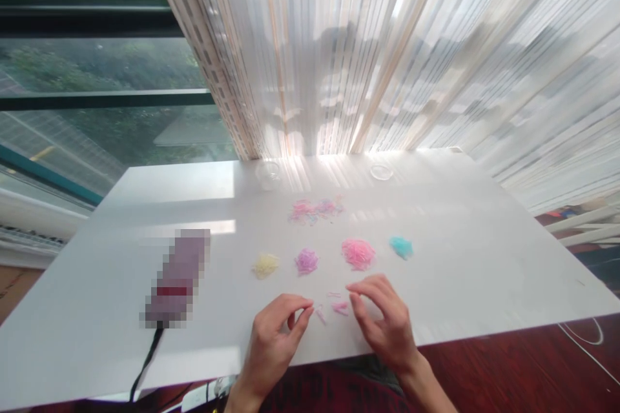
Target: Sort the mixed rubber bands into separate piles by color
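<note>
Close to the table's front edge, a few small pink sticks (340, 308) lie between my hands; they look like tiny thin tubes or beads. My left hand (278, 332) pinches thumb and forefinger together just left of them, beside a pale stick (320, 315). Across from it, my right hand (385, 319) also has its thumb and forefinger drawn together, above the right end of these sticks. Anything in either pinch is too small to make out. Just beyond lie a yellow pile (265, 265), a purple pile (307, 261), a pink pile (358, 253) and a turquoise pile (401, 246).
Farther back on the white table (460, 258) is a loose mixed-colour pile (316, 209). Two clear round dishes or lids, one left (268, 172) and one right (382, 171), sit near the curtain (310, 64). A blurred-out device (177, 277) with a black cable (146, 364) lies left.
</note>
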Demonstrator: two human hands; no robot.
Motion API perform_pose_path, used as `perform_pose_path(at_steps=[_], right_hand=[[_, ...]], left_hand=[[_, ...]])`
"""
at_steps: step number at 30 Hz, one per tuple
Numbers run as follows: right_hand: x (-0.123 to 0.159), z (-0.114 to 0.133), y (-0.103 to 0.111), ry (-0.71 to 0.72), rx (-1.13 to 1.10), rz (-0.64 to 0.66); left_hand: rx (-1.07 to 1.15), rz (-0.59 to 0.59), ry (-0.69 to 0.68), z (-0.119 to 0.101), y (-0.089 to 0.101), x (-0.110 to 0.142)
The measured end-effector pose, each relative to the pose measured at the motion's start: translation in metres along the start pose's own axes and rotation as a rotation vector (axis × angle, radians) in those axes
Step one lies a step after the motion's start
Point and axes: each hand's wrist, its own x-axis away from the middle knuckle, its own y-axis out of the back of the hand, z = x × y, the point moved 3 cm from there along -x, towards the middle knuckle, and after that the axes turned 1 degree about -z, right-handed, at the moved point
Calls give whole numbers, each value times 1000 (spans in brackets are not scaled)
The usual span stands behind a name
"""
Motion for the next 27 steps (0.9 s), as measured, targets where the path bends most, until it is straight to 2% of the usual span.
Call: perform_pose_path(at_steps=[3, 6, 13, 20, 27], right_hand=[[1, 19, -26, 65, -100, 101], [2, 20, -35, 86, -114, 155], [4, 13, -39, 125, -146, 235], [3, 11, -40, 94, -189, 265], [2, 9, -40, 93, -219, 238]], left_hand=[[8, 2, 30, 0, 0, 0], [14, -2, 33, 0, 1, 0], [32, 5, 28, 2, 0, -1], [49, -12, 33, 3, 0, -1], [33, -2, 81, 6, -2, 0]])
